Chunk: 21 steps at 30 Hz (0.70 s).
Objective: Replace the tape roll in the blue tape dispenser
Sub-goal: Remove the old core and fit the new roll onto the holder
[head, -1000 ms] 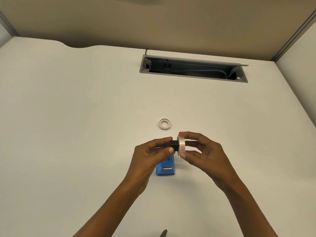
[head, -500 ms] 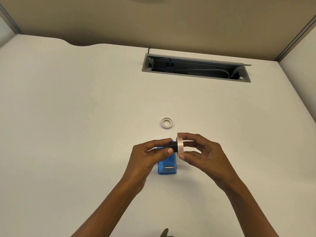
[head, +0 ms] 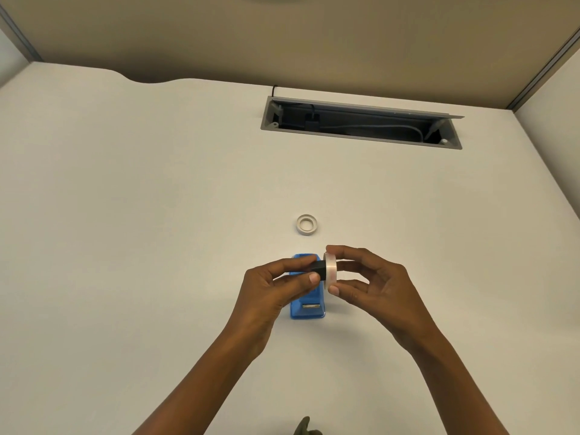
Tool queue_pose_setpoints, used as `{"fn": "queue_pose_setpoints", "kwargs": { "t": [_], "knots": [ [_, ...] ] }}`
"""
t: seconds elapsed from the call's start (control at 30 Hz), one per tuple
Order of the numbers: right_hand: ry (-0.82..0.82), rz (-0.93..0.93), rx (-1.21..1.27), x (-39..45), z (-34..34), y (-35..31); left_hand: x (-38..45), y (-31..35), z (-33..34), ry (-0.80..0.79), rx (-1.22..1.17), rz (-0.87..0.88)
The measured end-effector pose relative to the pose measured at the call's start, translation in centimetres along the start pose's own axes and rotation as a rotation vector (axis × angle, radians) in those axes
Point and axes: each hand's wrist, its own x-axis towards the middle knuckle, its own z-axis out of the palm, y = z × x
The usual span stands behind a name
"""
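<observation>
The blue tape dispenser (head: 307, 306) stands on the white desk (head: 157, 215), partly hidden under my hands. Above it my left hand (head: 276, 290) pinches a black spool hub (head: 318, 269) between thumb and fingers. My right hand (head: 370, 287) grips a clear tape roll (head: 330, 271) by its rim, edge-on to me. The hub's end touches the roll's centre hole. An empty white tape core (head: 307, 224) lies flat on the desk just beyond the dispenser.
A grey open cable tray (head: 361, 124) with wires is sunk into the desk at the back. Tan partition walls stand behind and to the right. A dark object (head: 306, 427) pokes in at the bottom edge.
The view has shifted slightly. Both hands stay together over the dispenser, with hub and roll held the same way.
</observation>
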Motion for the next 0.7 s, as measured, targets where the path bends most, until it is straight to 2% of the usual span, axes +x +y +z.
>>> {"fn": "queue_pose_setpoints", "kwargs": {
  "t": [0.13,0.37,0.7],
  "knots": [
    [-0.035,0.013,-0.016,0.0,0.1,-0.2,-0.2,0.0,0.0,-0.036,0.049,0.022],
    [-0.037,0.036,-0.048,0.2,0.7,-0.2,-0.5,0.3,0.1,0.033,0.089,0.028],
    [-0.028,0.065,-0.084,0.8,0.8,0.4,0.2,-0.1,-0.6,0.067,0.251,0.153]
  ]
}}
